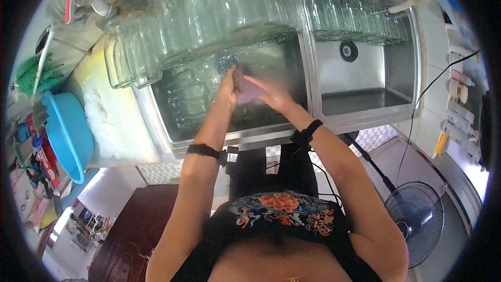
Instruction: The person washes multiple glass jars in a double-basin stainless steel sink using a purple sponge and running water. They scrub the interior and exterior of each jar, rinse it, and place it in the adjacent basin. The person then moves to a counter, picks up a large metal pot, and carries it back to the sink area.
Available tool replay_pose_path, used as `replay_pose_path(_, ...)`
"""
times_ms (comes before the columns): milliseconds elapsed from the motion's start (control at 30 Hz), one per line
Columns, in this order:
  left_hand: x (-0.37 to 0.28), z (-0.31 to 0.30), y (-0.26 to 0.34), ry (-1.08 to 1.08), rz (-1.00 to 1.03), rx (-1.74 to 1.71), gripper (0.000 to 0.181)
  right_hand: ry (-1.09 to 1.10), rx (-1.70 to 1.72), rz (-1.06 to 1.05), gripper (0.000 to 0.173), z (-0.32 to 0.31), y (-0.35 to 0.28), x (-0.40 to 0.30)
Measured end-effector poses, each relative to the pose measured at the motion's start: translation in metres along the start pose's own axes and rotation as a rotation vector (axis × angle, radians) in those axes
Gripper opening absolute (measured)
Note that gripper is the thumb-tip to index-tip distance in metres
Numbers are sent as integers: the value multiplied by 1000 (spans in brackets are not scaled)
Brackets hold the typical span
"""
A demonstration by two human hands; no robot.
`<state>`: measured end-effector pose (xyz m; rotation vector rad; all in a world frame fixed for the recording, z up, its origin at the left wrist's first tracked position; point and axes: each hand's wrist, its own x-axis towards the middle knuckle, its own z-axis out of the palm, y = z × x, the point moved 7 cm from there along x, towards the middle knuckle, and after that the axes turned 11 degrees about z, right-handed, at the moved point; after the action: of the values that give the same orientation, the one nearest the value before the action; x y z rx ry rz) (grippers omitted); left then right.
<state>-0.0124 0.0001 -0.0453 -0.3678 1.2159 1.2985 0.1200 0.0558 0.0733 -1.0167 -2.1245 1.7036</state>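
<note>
Both hands are over the left sink basin (pixel 231 135), around a pale purple, cloth-like thing (pixel 249 92) that is blurred. My left hand (pixel 229 89) grips its left side, thumb upward. From the right, the fingers and thumb of my right hand (pixel 277 96) close on its other edge. Just beyond the fingertips is a dark, shiny patch, too blurred to name. Clear glass bottles (pixel 191 96) lie in the basin to the left of my hands. Behind them, many upright glass bottles (pixel 195 19) crowd the back of the sink.
In the right basin (pixel 352 74), rows of glass bottles (pixel 348 15) stand behind a drain (pixel 348 51). Two jars (pixel 135 55) are on the left ledge. A blue plastic tub (pixel 70 137) is at far left. A fan (pixel 417 223) stands behind me at right, with a black cable (pixel 422 94) hanging nearby.
</note>
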Motion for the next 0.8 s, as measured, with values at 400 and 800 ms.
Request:
replay_pose_path(400, -118, 70, -17, 135, -357, -758, 28, 447, -578, -212, 28, -68, -19, -72)
replay_pose_path(800, -140, 168, -28, 33, -401, -586, 17, 434, -745, -352, 21, -68, 7, -109)
